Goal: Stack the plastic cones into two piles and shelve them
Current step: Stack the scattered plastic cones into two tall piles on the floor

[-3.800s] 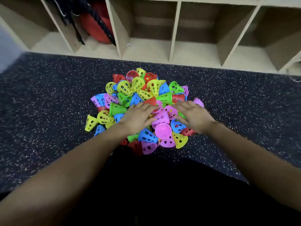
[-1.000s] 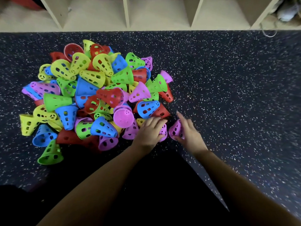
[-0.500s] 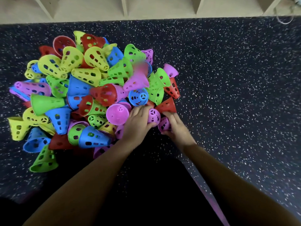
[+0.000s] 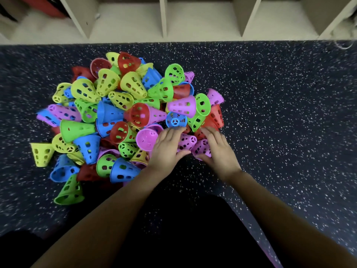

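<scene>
A heap of perforated plastic cones (image 4: 123,117) in yellow, green, blue, red and purple lies on the dark speckled floor (image 4: 280,113). At its near right edge my left hand (image 4: 167,147) grips a purple cone (image 4: 186,141) lying on its side. Right beside it my right hand (image 4: 220,149) holds another purple cone (image 4: 201,148), thumb under it and fingers over it. The two purple cones touch each other between my hands.
A low wooden shelf unit (image 4: 163,18) with several open compartments runs along the far edge of the floor. A red object (image 4: 44,6) sits in its far left compartment. My dark-clothed lap (image 4: 173,229) fills the bottom middle.
Both hands have shifted slightly up toward the heap, and the two purple cones now lie closer together. The camera has tilted up, showing more of the shelf.
</scene>
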